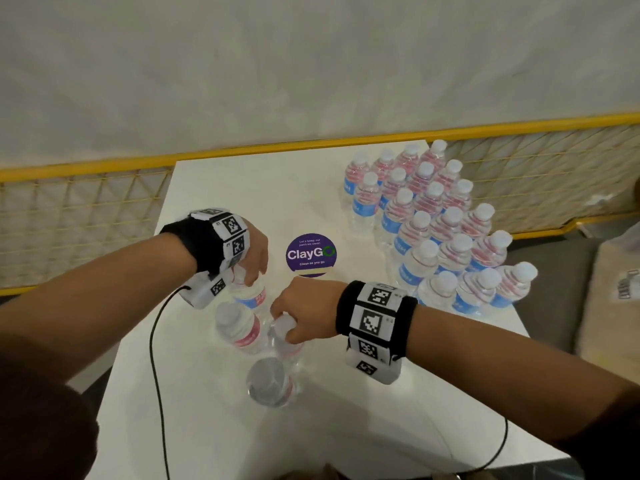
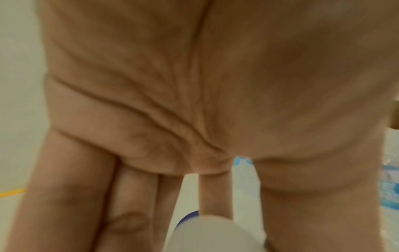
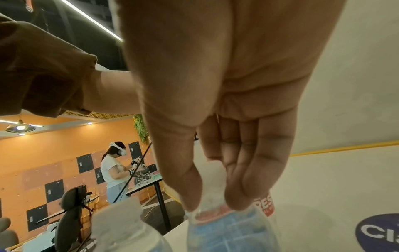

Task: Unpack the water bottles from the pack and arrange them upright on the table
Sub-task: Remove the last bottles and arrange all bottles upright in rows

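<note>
Several small water bottles with white caps stand close together at the middle of the white table (image 1: 207, 427). My left hand (image 1: 251, 277) grips the top of the far bottle (image 1: 250, 297); its cap (image 2: 215, 233) shows between my fingers in the left wrist view. My right hand (image 1: 285, 327) pinches the cap (image 3: 213, 177) of another bottle (image 1: 289, 344), thumb on one side and fingers on the other. Two more bottles stand beside them, one (image 1: 239, 329) to the left and one (image 1: 270, 382) nearer me. I cannot make out any clear wrap around them.
Several upright bottles (image 1: 433, 220) stand in rows at the table's far right. A purple round sticker (image 1: 310, 252) lies just beyond my hands. A black cable (image 1: 154, 358) crosses the table's left side. A yellow mesh railing (image 1: 86, 202) runs behind the table.
</note>
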`<act>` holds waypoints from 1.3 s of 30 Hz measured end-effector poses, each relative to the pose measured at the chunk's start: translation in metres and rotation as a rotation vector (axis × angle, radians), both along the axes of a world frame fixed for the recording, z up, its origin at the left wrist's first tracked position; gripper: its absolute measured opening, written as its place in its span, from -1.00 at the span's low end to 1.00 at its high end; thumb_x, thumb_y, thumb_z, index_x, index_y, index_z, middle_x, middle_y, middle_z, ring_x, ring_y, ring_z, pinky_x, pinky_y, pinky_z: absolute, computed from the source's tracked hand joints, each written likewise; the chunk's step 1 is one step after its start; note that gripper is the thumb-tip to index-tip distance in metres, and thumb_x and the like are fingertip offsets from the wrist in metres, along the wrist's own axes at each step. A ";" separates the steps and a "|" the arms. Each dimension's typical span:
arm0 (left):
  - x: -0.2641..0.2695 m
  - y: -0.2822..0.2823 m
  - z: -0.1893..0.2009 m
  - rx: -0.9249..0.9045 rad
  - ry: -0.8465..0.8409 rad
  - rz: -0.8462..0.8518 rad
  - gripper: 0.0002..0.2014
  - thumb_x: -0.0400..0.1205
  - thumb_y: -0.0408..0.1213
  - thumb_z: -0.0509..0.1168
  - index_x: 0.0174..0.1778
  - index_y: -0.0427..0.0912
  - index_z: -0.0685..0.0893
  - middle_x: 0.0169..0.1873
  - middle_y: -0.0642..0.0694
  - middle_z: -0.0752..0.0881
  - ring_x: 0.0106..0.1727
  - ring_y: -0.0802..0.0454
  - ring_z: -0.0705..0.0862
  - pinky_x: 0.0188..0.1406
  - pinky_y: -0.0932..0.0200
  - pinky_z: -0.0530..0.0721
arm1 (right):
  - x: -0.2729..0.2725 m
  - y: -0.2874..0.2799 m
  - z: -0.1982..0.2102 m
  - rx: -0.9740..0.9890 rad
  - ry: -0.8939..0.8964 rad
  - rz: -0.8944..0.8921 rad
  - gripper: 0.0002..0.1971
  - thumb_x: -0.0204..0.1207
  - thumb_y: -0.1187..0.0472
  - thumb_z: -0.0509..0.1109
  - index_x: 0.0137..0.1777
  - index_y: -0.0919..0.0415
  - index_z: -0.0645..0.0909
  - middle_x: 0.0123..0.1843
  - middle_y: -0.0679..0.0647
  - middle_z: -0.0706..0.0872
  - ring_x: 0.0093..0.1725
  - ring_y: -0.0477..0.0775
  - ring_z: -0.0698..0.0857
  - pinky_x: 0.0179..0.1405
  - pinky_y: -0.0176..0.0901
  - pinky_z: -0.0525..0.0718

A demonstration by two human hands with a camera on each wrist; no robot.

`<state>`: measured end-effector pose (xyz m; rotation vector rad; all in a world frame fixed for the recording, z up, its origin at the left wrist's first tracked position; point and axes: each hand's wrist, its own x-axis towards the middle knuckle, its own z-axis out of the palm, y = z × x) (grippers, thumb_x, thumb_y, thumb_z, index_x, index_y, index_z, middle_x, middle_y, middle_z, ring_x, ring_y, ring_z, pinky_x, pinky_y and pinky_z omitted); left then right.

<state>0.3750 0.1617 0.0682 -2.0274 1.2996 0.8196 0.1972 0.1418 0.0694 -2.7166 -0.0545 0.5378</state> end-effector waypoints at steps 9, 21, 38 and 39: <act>-0.026 -0.039 -0.004 -0.207 0.238 0.120 -0.82 0.42 -0.39 0.45 -0.06 -0.23 0.79 -0.61 0.01 0.69 -0.68 0.21 0.61 -0.62 0.46 0.54 | -0.021 -0.045 0.006 -0.147 0.103 -0.167 -0.65 0.46 0.12 0.41 0.21 0.25 0.67 0.14 0.14 0.71 0.14 0.15 0.64 -0.07 -0.18 0.52; -0.080 -0.117 -0.004 -0.586 0.186 0.038 -0.73 0.51 -0.28 0.43 0.10 -0.29 0.75 -0.06 -0.19 0.74 -0.10 -0.10 0.70 -0.09 0.13 0.63 | -0.034 -0.133 0.011 -0.188 0.112 -0.630 -0.60 0.43 0.19 0.46 0.22 0.40 0.66 0.16 0.29 0.74 0.12 0.29 0.71 0.02 0.01 0.69; -0.081 -0.157 -0.020 -0.783 0.181 0.072 -0.66 0.58 -0.27 0.38 0.27 -0.23 0.66 0.21 -0.24 0.69 0.22 -0.19 0.65 -0.03 0.19 0.48 | -0.031 -0.169 0.008 -0.186 0.059 -0.741 -0.63 0.43 0.21 0.46 0.22 0.32 0.69 0.17 0.25 0.74 0.14 0.24 0.70 0.11 -0.02 0.70; -0.080 -0.157 -0.019 -0.783 0.179 0.069 -0.66 0.57 -0.26 0.39 0.27 -0.23 0.66 0.20 -0.24 0.70 0.22 -0.19 0.66 -0.03 0.20 0.49 | -0.030 -0.169 0.007 -0.188 0.049 -0.735 -0.62 0.44 0.22 0.46 0.27 0.27 0.68 0.20 0.23 0.72 0.16 0.23 0.69 0.07 -0.07 0.67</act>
